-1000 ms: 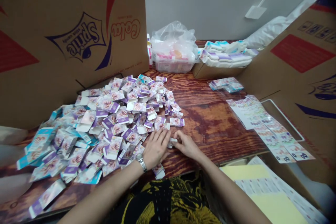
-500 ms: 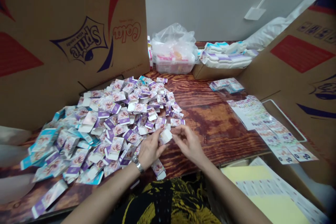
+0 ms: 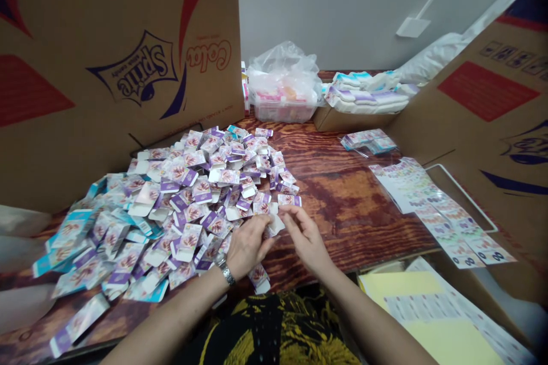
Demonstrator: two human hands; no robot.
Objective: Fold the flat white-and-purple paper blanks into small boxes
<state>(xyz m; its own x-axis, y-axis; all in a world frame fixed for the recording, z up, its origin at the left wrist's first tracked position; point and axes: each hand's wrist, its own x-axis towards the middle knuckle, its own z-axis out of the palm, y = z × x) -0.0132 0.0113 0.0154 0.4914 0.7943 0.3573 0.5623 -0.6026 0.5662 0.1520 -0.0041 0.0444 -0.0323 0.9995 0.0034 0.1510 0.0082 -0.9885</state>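
Observation:
A big heap of small flat purple-and-white cartons (image 3: 192,194), with teal ones at its left, covers the left half of the wooden table (image 3: 342,194). My left hand (image 3: 245,245), a metal watch on its wrist, and my right hand (image 3: 305,236) meet at the heap's near right edge. Both pinch one small white folded carton (image 3: 274,223) between their fingertips, lifted just off the table. Another purple carton (image 3: 258,275) lies below my left hand near the table's front edge.
Large cardboard boxes (image 3: 107,68) wall in the left and right (image 3: 488,120) sides. At the back stand a plastic-bagged tub (image 3: 282,91) and a tray of stacked packets (image 3: 363,97). Sticker sheets (image 3: 432,205) and yellow paper (image 3: 428,302) lie at the right.
Both hands have lifted the white carton from the table surface and brought it up between the fingertips. The view has shifted slightly.

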